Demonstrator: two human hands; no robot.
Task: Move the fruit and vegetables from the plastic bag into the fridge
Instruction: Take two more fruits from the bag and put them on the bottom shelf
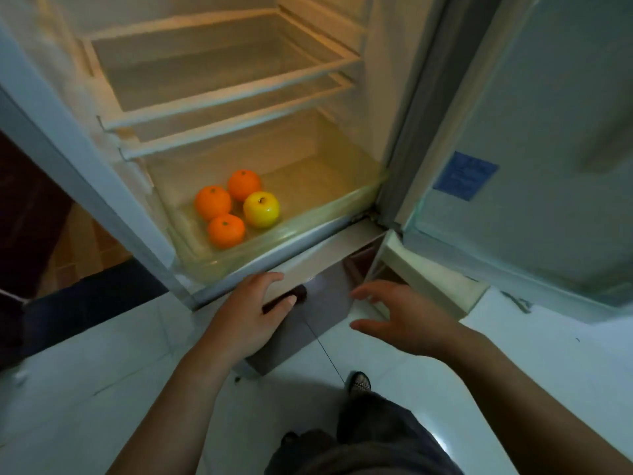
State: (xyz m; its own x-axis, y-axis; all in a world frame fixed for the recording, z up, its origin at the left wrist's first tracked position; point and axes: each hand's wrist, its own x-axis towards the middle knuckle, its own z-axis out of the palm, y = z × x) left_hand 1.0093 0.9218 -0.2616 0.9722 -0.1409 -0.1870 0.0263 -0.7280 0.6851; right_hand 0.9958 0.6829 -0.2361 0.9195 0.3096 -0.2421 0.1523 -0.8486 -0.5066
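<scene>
white floor tiles (102, 371) are lying under the open fridge (239, 97). its door (548, 132) is hanging at three o'clock. left hand (253, 313) and right hand (407, 320) are spreading loose, empty, at six o'clock below the clear drawer (325, 186), which is holding three oranges (213, 202) touching a yellow apple (261, 209).

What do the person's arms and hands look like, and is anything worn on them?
Both forearms are bare up to the picture's edge: no sleeves show. The left hand and the right hand wear no gloves. No ring, watch or bracelet can be seen on them, though the picture is somewhat blurred.
</scene>
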